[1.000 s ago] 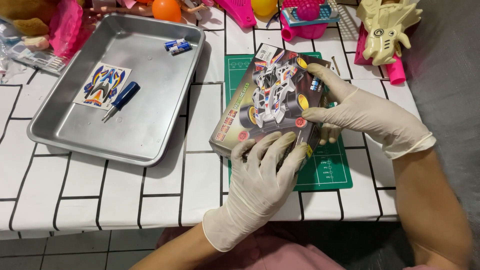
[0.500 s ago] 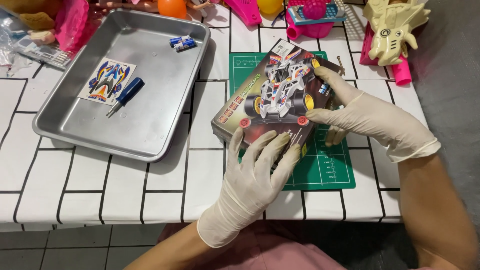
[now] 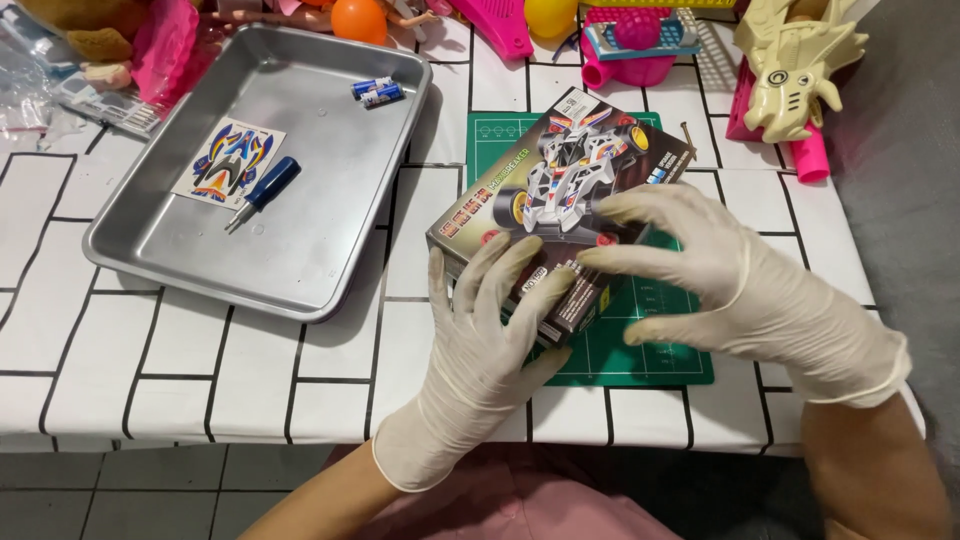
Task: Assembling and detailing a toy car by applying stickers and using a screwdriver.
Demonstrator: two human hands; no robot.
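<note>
A dark cardboard box with a picture of a white toy race car lies tilted over a green cutting mat. Both hands wear cream rubber gloves. My left hand grips the box's near end, fingers spread up over its front edge. My right hand rests on the box's near right side, fingers laid across the lid.
A metal tray at the left holds a sticker sheet, a small blue-handled screwdriver and two batteries. Pink and yellow plastic toys, an orange ball and a cream toy figure crowd the table's far edge.
The box has turned and come down closer to me. My right hand slid from the box's far right side onto its lid, and my left hand moved up its near end.
</note>
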